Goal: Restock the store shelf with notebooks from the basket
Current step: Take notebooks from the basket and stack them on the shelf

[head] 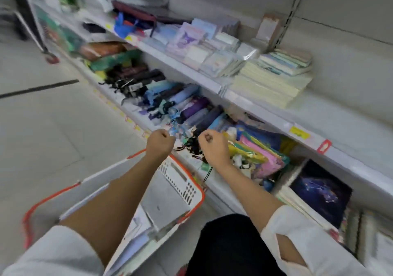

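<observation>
My left hand (160, 142) and my right hand (213, 146) are both raised as fists above the basket, fingers curled, nothing visible in either. The white basket (191, 187) with an orange rim sits on the floor below my arms; pale flat items lie at its near end (136, 231), too blurred to name. Notebooks (274, 82) are stacked on the upper white shelf (251, 103) at the right, with smaller pastel pads (204, 48) to their left. A dark starry notebook (319, 190) stands on the bottom shelf at the right.
Folded umbrellas (170, 99) fill the lower shelf in front of my hands. Colourful plastic folders (261, 152) lie to the right of them. A yellow price label (298, 132) is on the shelf edge. Open tiled floor (53, 126) lies to the left. The picture is motion-blurred.
</observation>
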